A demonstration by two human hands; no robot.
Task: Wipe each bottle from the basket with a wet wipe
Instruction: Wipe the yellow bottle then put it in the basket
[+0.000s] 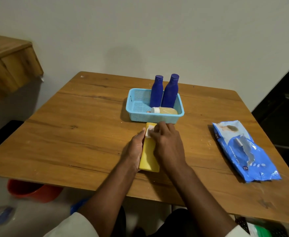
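Observation:
A yellow bottle (148,155) lies lengthwise on the wooden table (75,130), just in front of the light blue basket (136,103). My left hand (135,147) grips its left side. My right hand (166,139) presses a white wet wipe (148,131) onto the bottle's far end, fingers curled over the wipe. Inside the basket two dark blue bottles (156,92) (170,92) stand upright, and a beige bottle with a white cap (166,110) lies on its side at the front.
A blue pack of wet wipes (243,151) lies on the right side of the table. A red bucket (32,190) sits on the floor under the table's left edge. A wooden shelf (8,65) juts out at the left wall.

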